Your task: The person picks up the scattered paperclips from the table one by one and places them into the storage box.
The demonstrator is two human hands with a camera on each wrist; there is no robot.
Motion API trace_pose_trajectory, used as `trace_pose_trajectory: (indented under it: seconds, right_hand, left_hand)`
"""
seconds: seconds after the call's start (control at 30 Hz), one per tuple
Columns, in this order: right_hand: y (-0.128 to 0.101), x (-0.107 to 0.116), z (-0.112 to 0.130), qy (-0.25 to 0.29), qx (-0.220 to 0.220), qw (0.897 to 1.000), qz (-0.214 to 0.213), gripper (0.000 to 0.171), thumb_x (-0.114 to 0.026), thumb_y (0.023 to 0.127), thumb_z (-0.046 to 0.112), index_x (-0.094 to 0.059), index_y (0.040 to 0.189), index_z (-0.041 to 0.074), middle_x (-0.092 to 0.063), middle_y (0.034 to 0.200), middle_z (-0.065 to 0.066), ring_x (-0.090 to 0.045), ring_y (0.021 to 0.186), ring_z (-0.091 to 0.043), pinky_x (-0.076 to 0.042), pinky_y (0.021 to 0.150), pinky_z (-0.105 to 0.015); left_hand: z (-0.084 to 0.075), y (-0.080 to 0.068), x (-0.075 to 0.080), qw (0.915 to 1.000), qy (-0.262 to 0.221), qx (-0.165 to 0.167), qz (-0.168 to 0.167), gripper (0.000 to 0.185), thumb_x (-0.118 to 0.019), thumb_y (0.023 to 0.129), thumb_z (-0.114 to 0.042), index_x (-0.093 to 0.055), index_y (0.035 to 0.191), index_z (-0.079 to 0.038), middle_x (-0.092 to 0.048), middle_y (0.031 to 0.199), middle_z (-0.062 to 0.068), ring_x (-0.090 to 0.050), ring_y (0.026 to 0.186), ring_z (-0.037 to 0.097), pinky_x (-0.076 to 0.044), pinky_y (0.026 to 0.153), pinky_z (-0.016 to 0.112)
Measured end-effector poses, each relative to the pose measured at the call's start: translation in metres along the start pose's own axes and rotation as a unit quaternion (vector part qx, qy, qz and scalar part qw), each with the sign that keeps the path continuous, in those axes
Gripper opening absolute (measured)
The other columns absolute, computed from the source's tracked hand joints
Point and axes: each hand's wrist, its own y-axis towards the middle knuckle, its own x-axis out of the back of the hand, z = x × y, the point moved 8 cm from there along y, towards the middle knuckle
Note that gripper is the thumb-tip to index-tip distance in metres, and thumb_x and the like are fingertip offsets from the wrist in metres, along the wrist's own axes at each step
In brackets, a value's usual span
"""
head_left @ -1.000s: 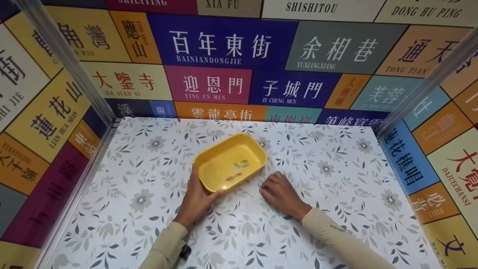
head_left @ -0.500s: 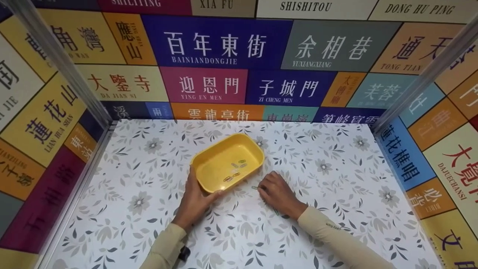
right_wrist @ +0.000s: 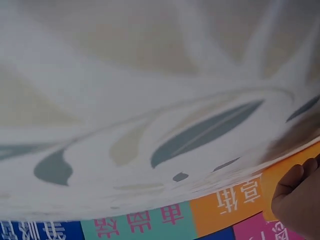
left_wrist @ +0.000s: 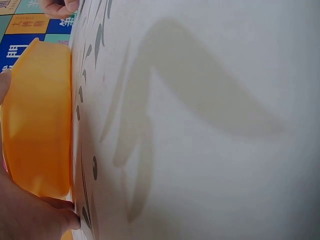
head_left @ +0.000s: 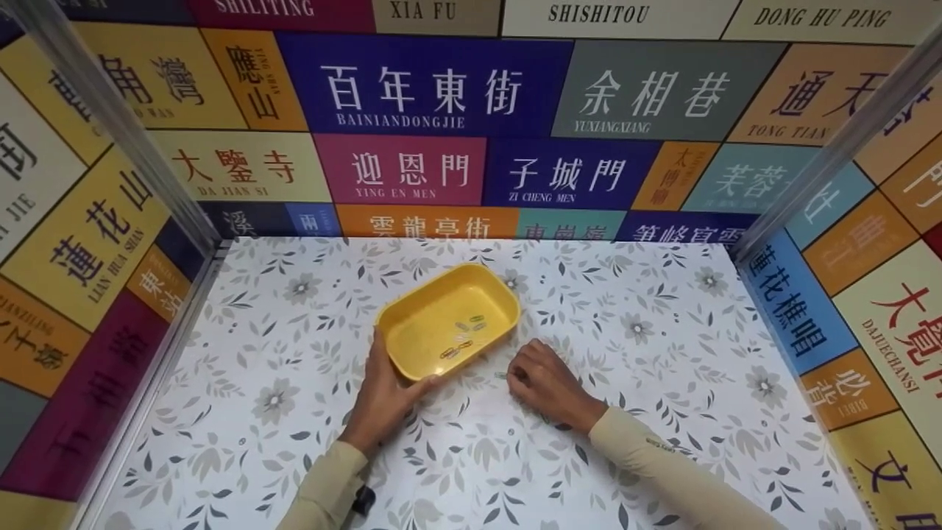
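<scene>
My left hand (head_left: 386, 397) grips the near left side of a yellow plastic box (head_left: 419, 316), thumb along its front wall and fingers round its left end. The left wrist view shows the box's outer wall (left_wrist: 40, 120) standing on the tabletop. Several small paper clips (head_left: 456, 350) lie inside, toward the right half. To the right of the box, low over the table, is my right hand (head_left: 548, 386), fingers curled. A green paper clip (head_left: 501, 375) sticks out at its thumb and fingertips, pinched there. The inner side of that hand is hidden in the head view.
A white tabletop (head_left: 633, 442) with a grey leaf and flower print lies under everything. Panels (head_left: 427, 88) with coloured blocks of lettering stand behind it and at both sides. Clear corner posts (head_left: 831, 154) rise at the back corners.
The green clip at the right fingertips has turned from upright to sideways and slipped slightly lower. A second green clip below that hand no longer shows. The left hand and box stay put.
</scene>
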Motion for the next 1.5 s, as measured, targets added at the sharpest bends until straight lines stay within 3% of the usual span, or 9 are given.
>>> trace_pose_trajectory:
  seconds: [0.2,0.37,0.5,0.73,0.97,1.27,1.5]
  right_hand:
    - [0.002,0.01,0.0,0.024,-0.015,1.0,-0.006,0.017,-0.078,0.088,0.002,-0.069,0.084,0.016,-0.061,0.086,0.005,-0.052,0.088,-0.014,-0.048,0.08,-0.032]
    - [0.004,0.017,0.002,0.038,-0.021,0.999,-0.001,0.016,-0.079,0.089,0.003,-0.07,0.088,0.016,-0.061,0.088,0.005,-0.054,0.091,-0.012,-0.05,0.08,-0.032]
    - [0.007,0.022,0.007,0.04,-0.006,0.999,-0.007,0.015,-0.08,0.09,0.002,-0.071,0.09,0.014,-0.063,0.09,0.003,-0.055,0.092,-0.014,-0.052,0.082,-0.034]
    - [0.014,0.029,0.016,0.031,0.034,0.999,-0.028,0.017,-0.081,0.088,-0.001,-0.07,0.089,0.013,-0.065,0.089,0.003,-0.056,0.091,-0.016,-0.051,0.082,-0.035]
    - [0.021,0.034,0.019,0.034,0.026,0.999,-0.016,0.018,-0.079,0.088,-0.001,-0.07,0.09,0.014,-0.064,0.09,0.003,-0.056,0.093,-0.015,-0.052,0.082,-0.033]
    - [0.03,0.039,0.028,0.016,0.046,0.999,-0.01,0.017,-0.077,0.087,-0.002,-0.07,0.09,0.014,-0.066,0.092,0.003,-0.054,0.091,-0.017,-0.05,0.079,-0.034]
    - [0.039,0.037,0.032,0.008,0.055,0.998,0.005,0.016,-0.077,0.09,0.0,-0.07,0.094,0.013,-0.07,0.096,0.001,-0.057,0.095,-0.019,-0.053,0.082,-0.035]
  left_hand:
    - [-0.002,0.0,0.002,0.9998,0.003,-0.018,0.0,0.139,-0.095,0.086,-0.049,0.005,0.178,-0.022,-0.016,0.184,0.009,-0.02,0.168,0.027,-0.015,0.137,0.049]
    - [-0.003,0.0,0.002,0.9997,-0.003,-0.023,-0.001,0.139,-0.095,0.085,-0.049,0.005,0.178,-0.023,-0.017,0.184,0.007,-0.02,0.168,0.026,-0.015,0.137,0.048]
    - [-0.004,0.001,0.002,0.9994,-0.012,-0.033,-0.002,0.137,-0.096,0.085,-0.045,0.001,0.179,-0.023,-0.021,0.182,0.007,-0.023,0.167,0.027,-0.017,0.136,0.047]
    - [-0.002,0.001,0.001,0.9998,-0.001,-0.022,-0.001,0.136,-0.095,0.086,-0.047,0.003,0.179,-0.025,-0.02,0.183,0.005,-0.021,0.168,0.026,-0.016,0.137,0.048]
    - [-0.003,0.001,0.002,0.9999,-0.001,-0.017,0.0,0.136,-0.095,0.086,-0.048,0.003,0.178,-0.029,-0.022,0.182,0.003,-0.023,0.167,0.025,-0.018,0.136,0.048]
    - [-0.003,0.0,0.001,0.9998,0.007,-0.018,0.003,0.138,-0.094,0.086,-0.049,0.005,0.178,-0.026,-0.016,0.184,0.006,-0.019,0.168,0.025,-0.015,0.137,0.048]
    - [-0.003,0.001,0.001,0.9997,-0.008,-0.025,0.001,0.137,-0.095,0.085,-0.048,0.002,0.178,-0.024,-0.021,0.182,0.008,-0.024,0.167,0.028,-0.017,0.136,0.049]
